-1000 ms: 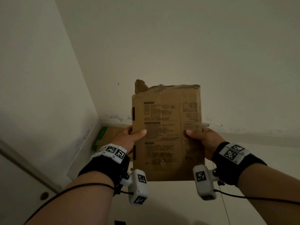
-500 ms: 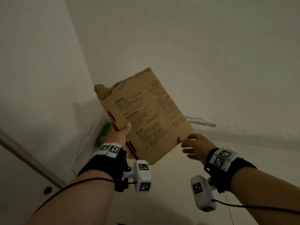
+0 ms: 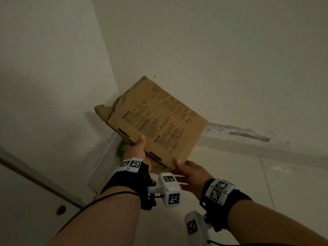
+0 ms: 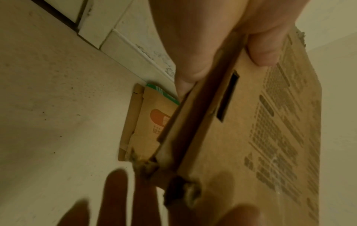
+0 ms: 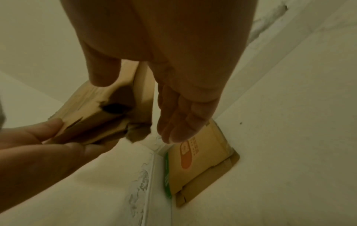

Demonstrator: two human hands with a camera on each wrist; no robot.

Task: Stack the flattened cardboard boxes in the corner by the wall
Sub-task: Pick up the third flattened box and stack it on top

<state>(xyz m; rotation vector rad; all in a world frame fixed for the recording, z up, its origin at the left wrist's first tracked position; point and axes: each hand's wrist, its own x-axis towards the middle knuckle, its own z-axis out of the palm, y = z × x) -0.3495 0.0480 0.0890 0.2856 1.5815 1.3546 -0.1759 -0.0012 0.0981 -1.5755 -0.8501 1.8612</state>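
A flattened brown cardboard box (image 3: 159,121) with black print hangs tilted in the air before the wall corner, its torn end up and to the left. My left hand (image 3: 137,150) pinches its lower left edge, thumb (image 4: 264,45) on the printed face and fingers underneath. My right hand (image 3: 188,171) is at the box's lowest corner, fingers (image 5: 179,107) straight and the thumb just at the cardboard (image 5: 92,107). On the floor in the corner lies a stack of flattened boxes (image 5: 201,165) with an orange mark and a green edge, mostly hidden in the head view.
Two white walls meet at the corner, with a scuffed baseboard (image 3: 230,139) along each. A pale door or panel with a round hole (image 3: 61,209) is at the lower left. The floor (image 5: 289,137) is light tile, bare around the stack.
The box has turned from upright to tilted and moved left toward the corner. My right hand let go of its side edge and dropped to the lower corner.
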